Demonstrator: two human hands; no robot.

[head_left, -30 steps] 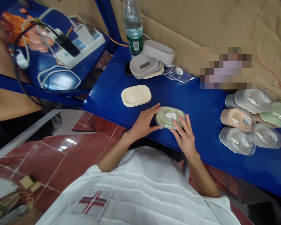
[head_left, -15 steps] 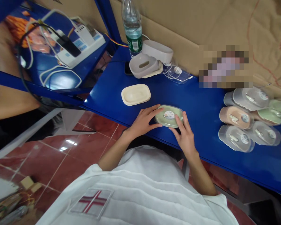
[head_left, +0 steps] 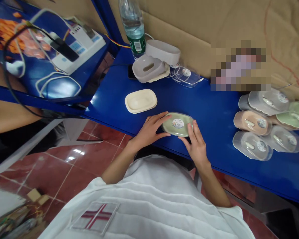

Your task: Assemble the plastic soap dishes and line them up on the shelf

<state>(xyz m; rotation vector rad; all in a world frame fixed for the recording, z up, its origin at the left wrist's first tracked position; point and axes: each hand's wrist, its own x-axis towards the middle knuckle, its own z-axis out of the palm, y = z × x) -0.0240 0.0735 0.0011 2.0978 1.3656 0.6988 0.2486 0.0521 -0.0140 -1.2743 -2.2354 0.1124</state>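
A green oval soap box (head_left: pixel 173 127) with a clear cover and a round white sticker lies near the front edge of the blue table. My left hand (head_left: pixel 151 129) grips its left end, thumb at the near side and fingers over the far side. At the right end, my right hand (head_left: pixel 195 141) holds it with the thumb below and fingertips on the cover. A cream oval tray (head_left: pixel 141 101) rests on the table just beyond my left hand. What lies under the box is hidden.
Several lidded soap boxes (head_left: pixel 252 145) stand at the right. Behind are a water bottle (head_left: pixel 133 31), a grey soap dish (head_left: pixel 149 68), a pale oval tub (head_left: pixel 163 52) and clear covers (head_left: pixel 185 76). A power strip (head_left: pixel 74 53) with cables and another person's arm (head_left: pixel 10 116) are at the left.
My hands keep hold of the green soap box at its two ends, with almost no movement. The view has shifted slightly.
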